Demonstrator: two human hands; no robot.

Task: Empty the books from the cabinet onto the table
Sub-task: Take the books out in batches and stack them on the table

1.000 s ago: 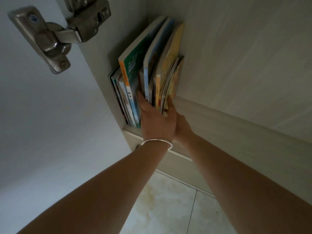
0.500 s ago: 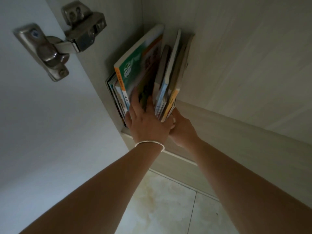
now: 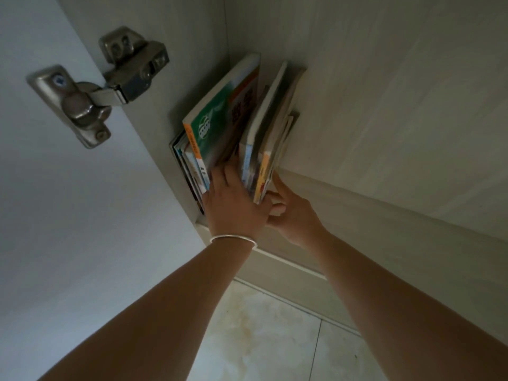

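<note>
A pale wood-grain cabinet fills most of the view, seen from close up, with its white door swung open on the left and cream marbled floor tiles showing below. Two bare forearms reach forward into the cabinet. A row of books stands upright in the left corner of the cabinet's shelf, against the side wall; the tallest, with a green cover and orange spine, leans left, leaving a gap between it and a thinner group that tilts right. The left hand, a silver bangle on its wrist, has its fingers pushed into that gap and partly hidden, pressing against the inner face of the thin group. The right hand cups the same thin group from the other side and beneath, thumb and fingers curled around its lower edge. A metal hinge joins door and cabinet at upper left.
</note>
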